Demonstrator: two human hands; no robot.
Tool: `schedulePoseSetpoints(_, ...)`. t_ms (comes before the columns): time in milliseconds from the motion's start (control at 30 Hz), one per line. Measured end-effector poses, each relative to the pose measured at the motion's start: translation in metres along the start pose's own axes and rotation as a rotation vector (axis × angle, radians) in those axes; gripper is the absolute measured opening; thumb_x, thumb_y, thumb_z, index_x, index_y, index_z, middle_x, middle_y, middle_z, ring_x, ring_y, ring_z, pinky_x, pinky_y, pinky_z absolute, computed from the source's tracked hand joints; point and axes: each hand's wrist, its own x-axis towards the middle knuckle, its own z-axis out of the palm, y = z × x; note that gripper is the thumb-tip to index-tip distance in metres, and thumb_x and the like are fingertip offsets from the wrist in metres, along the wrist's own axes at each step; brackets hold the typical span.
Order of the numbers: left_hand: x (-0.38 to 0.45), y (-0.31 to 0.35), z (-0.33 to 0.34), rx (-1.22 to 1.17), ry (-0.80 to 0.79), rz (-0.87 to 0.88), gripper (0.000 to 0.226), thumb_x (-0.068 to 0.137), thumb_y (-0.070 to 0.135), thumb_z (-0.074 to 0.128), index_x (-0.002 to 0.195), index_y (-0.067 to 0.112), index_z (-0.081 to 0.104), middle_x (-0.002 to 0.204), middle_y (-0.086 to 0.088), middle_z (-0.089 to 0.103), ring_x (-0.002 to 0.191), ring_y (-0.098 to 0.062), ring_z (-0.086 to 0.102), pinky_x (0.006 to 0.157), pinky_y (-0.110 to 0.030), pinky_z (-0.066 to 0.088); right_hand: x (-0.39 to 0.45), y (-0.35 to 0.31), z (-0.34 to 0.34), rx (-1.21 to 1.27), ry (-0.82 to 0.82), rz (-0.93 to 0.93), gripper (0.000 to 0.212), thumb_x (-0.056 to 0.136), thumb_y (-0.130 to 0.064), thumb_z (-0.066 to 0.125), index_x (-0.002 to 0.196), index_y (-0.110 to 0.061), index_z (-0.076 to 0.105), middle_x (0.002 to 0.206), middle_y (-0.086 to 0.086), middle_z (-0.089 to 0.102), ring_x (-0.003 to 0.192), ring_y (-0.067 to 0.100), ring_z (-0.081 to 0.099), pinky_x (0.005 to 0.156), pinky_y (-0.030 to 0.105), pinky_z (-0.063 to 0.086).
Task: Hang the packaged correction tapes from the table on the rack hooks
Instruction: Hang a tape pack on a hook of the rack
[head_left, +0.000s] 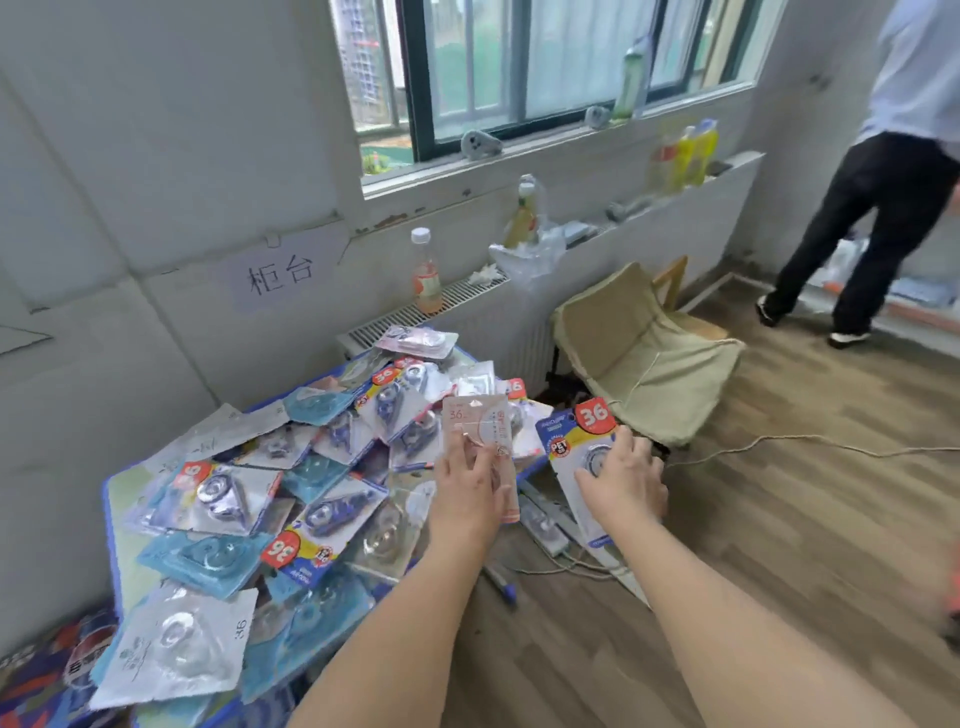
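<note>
Forearms outstretched | left hand (470, 488) pinches pink pack (480, 431) | right hand (623, 480) grips blue pack (579, 441)

left hand (467, 488): arm extended, fingers pinch a pink pack (480, 431)
right hand (626, 480): arm extended, fingers grip a blue pack (576, 441)

A beige folding chair (641, 353) stands near a radiator (498, 317).

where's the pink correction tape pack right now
In the head view the pink pack is held up in the left hand, mid-frame over the table's right edge, beside the blue pack in the right hand.
</note>
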Motion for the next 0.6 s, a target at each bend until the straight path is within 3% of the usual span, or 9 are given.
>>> schedulePoseSetpoints(600,-0.099,0.318,0.152,0.031,-0.314,0.592,0.052,0.098,0.031,0.048,0.146,0.036,0.029,0.161,0.005,-0.009,0.141,-0.025,0.014,0.094,-0.036,0.045,-0.052,0.339,-0.154,0.09,0.289,0.614,0.07,0.091,-0.036,0.061,0.147,-0.015,0.025,0.143,0.007,0.035,0.129,0.029,0.038,0.096,0.039,0.039)
